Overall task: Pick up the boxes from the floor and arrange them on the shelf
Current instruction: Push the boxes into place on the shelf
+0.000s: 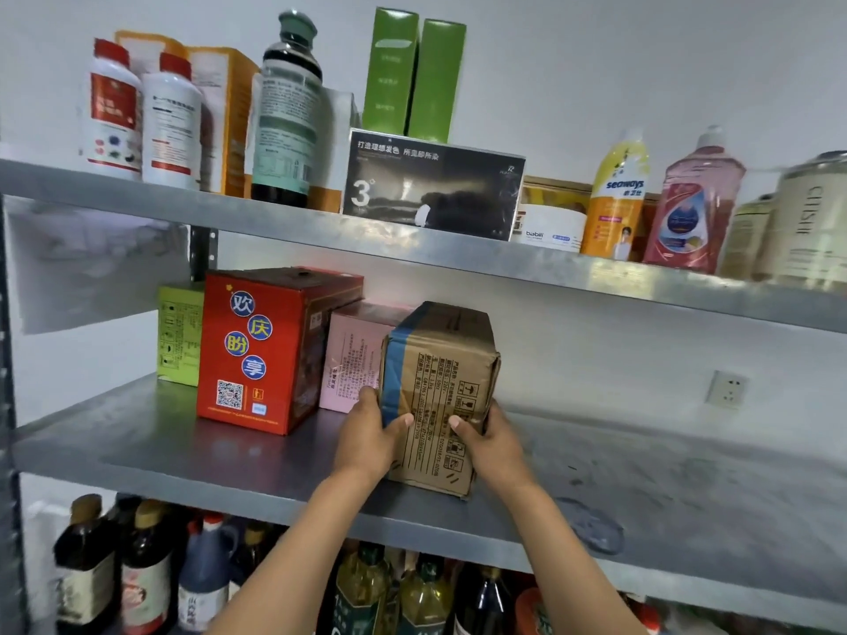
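Observation:
A brown cardboard box with blue tape and black print rests on the middle metal shelf. My left hand grips its left side and my right hand grips its right side, thumbs on the front face. Just left of it stand a pink box, a red box with blue round stickers, and a green box behind the red one. The brown box touches or nearly touches the pink box.
The top shelf carries bottles, green cartons and a black box. Dark bottles fill the shelf below. The right part of the middle shelf is bare metal. A wall socket sits at the right.

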Available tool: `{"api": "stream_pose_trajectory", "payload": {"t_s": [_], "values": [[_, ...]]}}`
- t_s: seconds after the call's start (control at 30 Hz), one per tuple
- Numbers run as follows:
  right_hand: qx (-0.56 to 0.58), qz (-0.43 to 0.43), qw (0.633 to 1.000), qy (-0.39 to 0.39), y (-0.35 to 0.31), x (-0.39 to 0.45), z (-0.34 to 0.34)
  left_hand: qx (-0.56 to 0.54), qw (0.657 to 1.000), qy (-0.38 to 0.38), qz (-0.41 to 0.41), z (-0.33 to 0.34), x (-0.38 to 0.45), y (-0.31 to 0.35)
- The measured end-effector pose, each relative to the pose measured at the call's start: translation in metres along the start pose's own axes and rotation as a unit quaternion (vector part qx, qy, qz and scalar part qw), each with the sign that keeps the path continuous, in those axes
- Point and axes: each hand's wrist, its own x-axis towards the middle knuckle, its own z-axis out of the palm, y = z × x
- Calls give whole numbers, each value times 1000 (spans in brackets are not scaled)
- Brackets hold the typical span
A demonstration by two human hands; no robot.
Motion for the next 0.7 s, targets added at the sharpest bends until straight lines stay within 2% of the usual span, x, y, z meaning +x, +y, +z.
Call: {"api": "stream_pose_trajectory", "payload": {"t_s": [0.17,0.33,0.5,0.57,0.63,0.7], "values": [[-11,5,1000,1,16,38,-2,-15,1000,21,8,30,31,-7],[-22,7,1000,1,33,65,-4,37,996,67,37,54,51,-19],[-28,18,999,-1,46,70,-4,68,994,59,69,59,53,-26],[-49,26,998,3,44,68,-3,118,988,52,81,62,52,-26],[-91,30,995,10,37,67,0,88,994,43,53,60,55,-15],[-159,50,986,20,32,64,3,53,996,73,-3,60,55,-3]]}}
